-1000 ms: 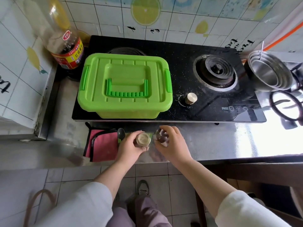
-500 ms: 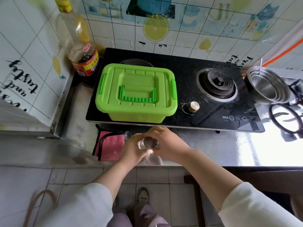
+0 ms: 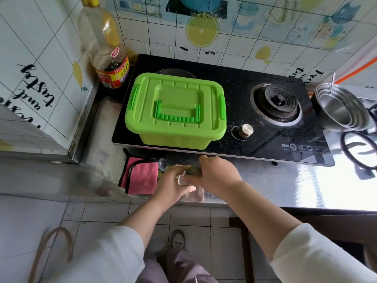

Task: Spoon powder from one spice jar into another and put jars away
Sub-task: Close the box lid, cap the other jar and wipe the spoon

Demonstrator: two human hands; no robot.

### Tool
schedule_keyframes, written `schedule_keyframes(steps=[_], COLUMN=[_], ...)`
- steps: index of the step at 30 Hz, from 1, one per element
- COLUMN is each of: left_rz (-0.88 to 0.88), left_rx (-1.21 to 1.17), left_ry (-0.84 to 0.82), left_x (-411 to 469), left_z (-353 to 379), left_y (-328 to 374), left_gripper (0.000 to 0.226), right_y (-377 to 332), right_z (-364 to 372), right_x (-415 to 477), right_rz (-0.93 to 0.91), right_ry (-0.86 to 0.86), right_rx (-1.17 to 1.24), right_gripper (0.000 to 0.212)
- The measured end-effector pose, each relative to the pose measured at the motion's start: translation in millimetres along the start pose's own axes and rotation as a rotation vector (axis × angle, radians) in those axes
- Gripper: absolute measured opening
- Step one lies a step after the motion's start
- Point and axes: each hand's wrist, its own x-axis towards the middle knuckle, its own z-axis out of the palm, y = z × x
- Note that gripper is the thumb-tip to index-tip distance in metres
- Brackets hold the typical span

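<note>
Though held apart a second ago, now meet on the spice jar at the counter's near edge, left hand curled round its glass, right hand clasped over its top; beyond, spoon beside pink cloth, green box farther back on stove.

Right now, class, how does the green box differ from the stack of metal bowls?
The green box is rectangular plastic; the metal bowls are round and shiny. The green box is closed under its lid; the metal bowls lie open and nested. The green box sits on the stove; the metal bowls sit beside its right end. Both stand untouched.
</note>
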Motion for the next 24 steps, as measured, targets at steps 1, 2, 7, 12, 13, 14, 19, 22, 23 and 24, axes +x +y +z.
schedule_keyframes(steps=[1,2,7,12,13,14,19,22,23,24], left_rz=[-0.008,-0.013,-0.058,-0.036,-0.028,-0.024,-0.027,-0.029,-0.029,-0.035], left_rx=[-0.023,-0.031,0.012,0.000,-0.005,-0.009,-0.065,-0.094,-0.108,-0.119], left_ry=[0.000,-0.001,0.024,0.015,0.017,0.018,0.037,0.024,0.015,0.007], left_x=[0,1,8,12,12,13,11,9,9,8], left_z=[-1,-1,-2,1,1,1,3,2,1,-1], left_y=[1,2,2,0,-1,-2,1,3,4,4], left_gripper=[0.048,0.045,0.039,0.041,0.043,0.046,0.056,0.059,0.059,0.060], right_y=[2,5,14,15,15,16,18,20,22,24], right_z=[1,1,2,1,1,0,3,5,4,1], right_x=[-1,-1,0,5,6,6,0,-3,-5,-6], right_rz=[-0.017,-0.065,-0.338,-0.320,-0.315,-0.310,-0.248,-0.283,-0.324,-0.371], right_ry=[0.017,0.024,-0.117,-0.008,0.005,0.022,0.135,0.163,0.151,0.139], right_rx=[0.024,0.056,0.228,0.235,0.244,0.261,0.337,0.379,0.389,0.387], right_gripper=[0.069,0.072,0.072,0.059,0.059,0.060,0.055,0.053,0.053,0.054])
